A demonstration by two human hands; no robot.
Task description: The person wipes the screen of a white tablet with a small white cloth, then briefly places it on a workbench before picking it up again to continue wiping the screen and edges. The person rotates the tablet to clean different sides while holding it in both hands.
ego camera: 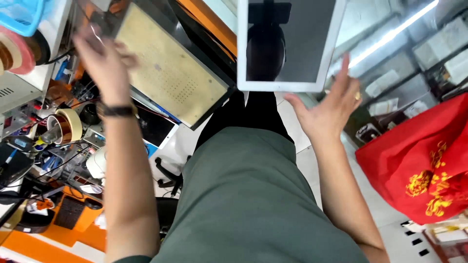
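Right hand (pixel 327 104) grasps white-framed tablet (pixel 288 44) at lower edge, held up over lap. Left hand (pixel 102 61) open, fingers spread, beside perforated yellow plate (pixel 168 65) on cluttered tabletop (pixel 29 195). Blue basket (pixel 22 14) top left, contents unseen.

The tablet (pixel 291 44) runs off the top edge, so its upper part is unseen. The left hand (pixel 100 58) is motion-blurred; whether its fingers grip anything cannot be told. The right hand (pixel 331 104) hides the tablet's lower right corner. The red bag (pixel 424 160) is cut by the right edge. The clutter (pixel 44 146) on the bench is too small to identify.
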